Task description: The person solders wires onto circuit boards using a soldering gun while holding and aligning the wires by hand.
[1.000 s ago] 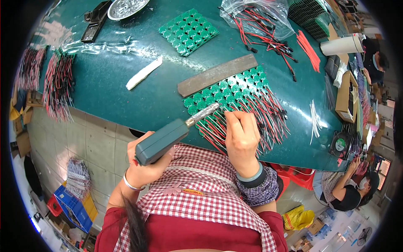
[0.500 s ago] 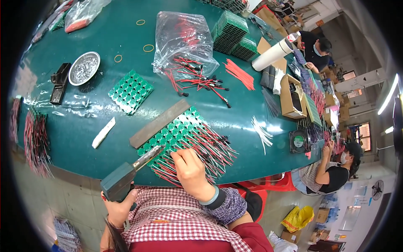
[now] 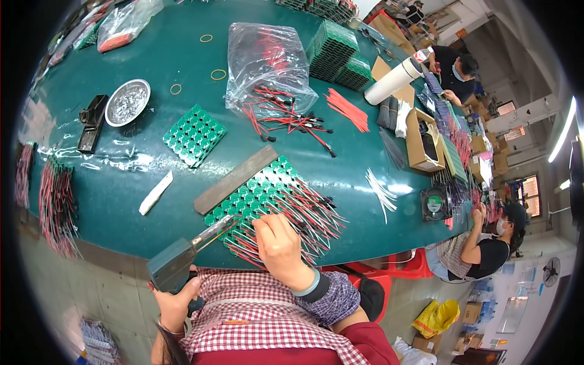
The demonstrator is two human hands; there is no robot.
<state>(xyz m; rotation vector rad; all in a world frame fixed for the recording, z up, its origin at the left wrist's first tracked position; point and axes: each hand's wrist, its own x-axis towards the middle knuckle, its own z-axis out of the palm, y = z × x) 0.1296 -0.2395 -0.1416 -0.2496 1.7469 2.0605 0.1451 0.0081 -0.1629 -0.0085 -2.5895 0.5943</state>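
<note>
My left hand (image 3: 176, 304) grips a soldering gun (image 3: 172, 266) with a dark boxy body. Its metal barrel points up and right, and the tip is over the lower left part of a green circuit board panel (image 3: 248, 193). Close to that tip, my right hand (image 3: 281, 248) is closed in a pinch on a thin wire, mostly hidden by the fingers. Many red and white wires (image 3: 307, 213) fan out to the right from the panel. A flat dark bar (image 3: 236, 180) lies along the panel's upper left edge.
Left on the green table (image 3: 121, 213) are a metal bowl (image 3: 146, 106), a black holder (image 3: 91, 131) and a white strip (image 3: 156, 193). Another green panel (image 3: 194, 135), a bag of wires (image 3: 267, 67), stacked boards (image 3: 331, 48) and a fan (image 3: 435, 203) lie beyond. Two people sit at right.
The table scene has shifted slightly right and down in view. The soldering gun's tip is still by the panel, and my right hand keeps its pinch beside it.
</note>
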